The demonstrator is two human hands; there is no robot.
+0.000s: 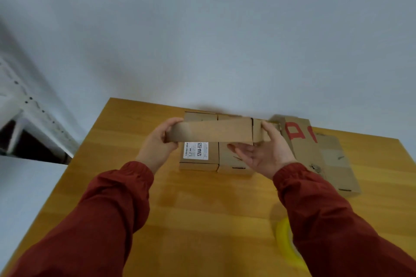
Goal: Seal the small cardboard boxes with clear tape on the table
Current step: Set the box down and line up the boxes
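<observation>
The wooden table [202, 209] stands against a pale wall. At its far right lies a large carton with red lettering [301, 141]. Just left of it, two small boxes sit side by side and touching, one with a white label [198, 159] and one plain [231, 162].

A third small box [211, 131] is held lengthwise in the air above that pair. The left hand [157, 141] wraps its fingers round the left end. The right hand [263, 153] lies palm up, with its fingers beneath the box and its thumb clamped on the right end flap.

The tape roll [284, 238] (yellow core, half hidden by the right sleeve) lies on the table near the front edge, with neither hand on it.

No tape shows on the held box, so sealing it looks not yet begun. Whether the resting boxes are taped cannot be told.
</observation>
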